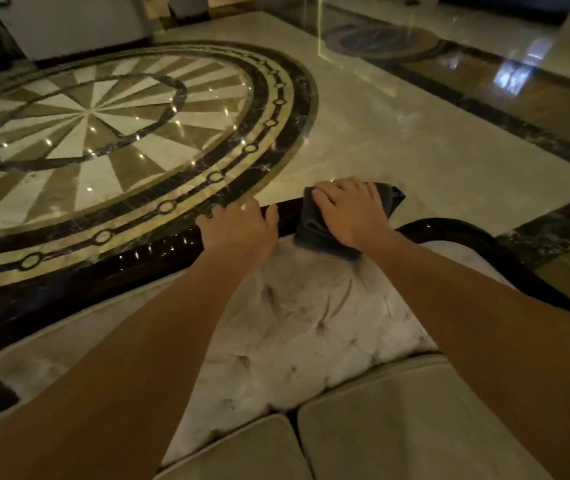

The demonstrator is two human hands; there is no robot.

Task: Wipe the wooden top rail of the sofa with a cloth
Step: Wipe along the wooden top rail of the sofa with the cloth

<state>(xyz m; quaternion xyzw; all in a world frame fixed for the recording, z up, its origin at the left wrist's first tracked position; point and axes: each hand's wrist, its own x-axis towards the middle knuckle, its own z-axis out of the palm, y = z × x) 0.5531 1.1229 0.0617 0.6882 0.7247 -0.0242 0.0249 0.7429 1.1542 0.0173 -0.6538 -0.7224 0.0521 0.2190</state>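
Observation:
The sofa's dark polished wooden top rail (131,261) runs from the lower left up to the middle, then curves down on the right. My left hand (240,225) grips the rail with its fingers over the far edge. Just to its right, my right hand (352,211) lies flat on a folded dark grey cloth (314,233), pressing it onto the rail. The cloth drapes over both sides of the rail, and its far corner sticks out beyond my fingers.
Below the rail is the pale tufted backrest (297,317) and two beige seat cushions (397,417). Behind the sofa lies a glossy marble floor with a round inlaid medallion (103,133). A pale wall and a plant stand at the far left.

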